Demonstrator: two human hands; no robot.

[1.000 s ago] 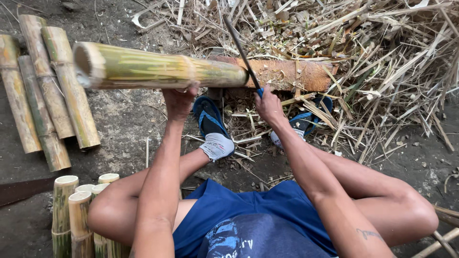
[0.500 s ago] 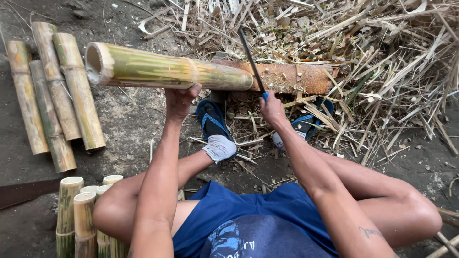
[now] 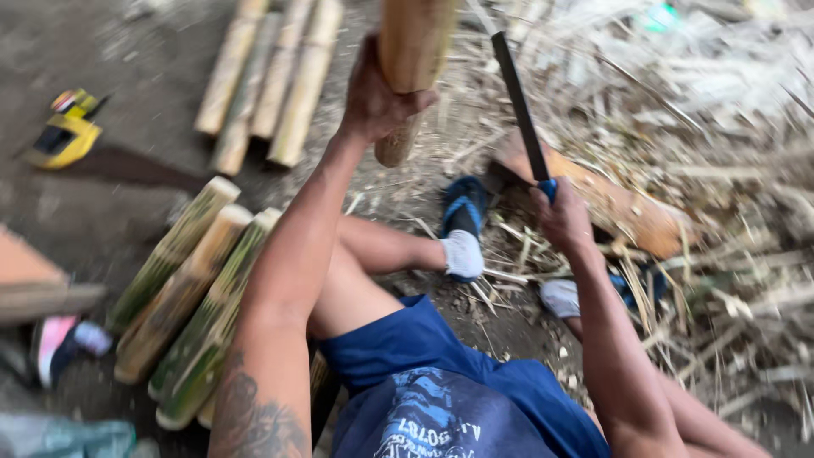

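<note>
Cut bamboo lengths (image 3: pixel 182 297) lie left of the person's knee, more bamboo poles (image 3: pixel 271 80) lie beyond them, a wooden block (image 3: pixel 627 208) sits right amid straw litter (image 3: pixel 721 170).

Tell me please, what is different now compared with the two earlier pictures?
The left hand has swung the bamboo pole from lying across the wooden block to standing nearly upright. The right hand has raised the long dark blade off the pole, so it points upward. The camera view also shifted, blurred. Unchanged: both hands keep their grip, and the person sits on the ground beside the cut bamboo pieces.
</note>
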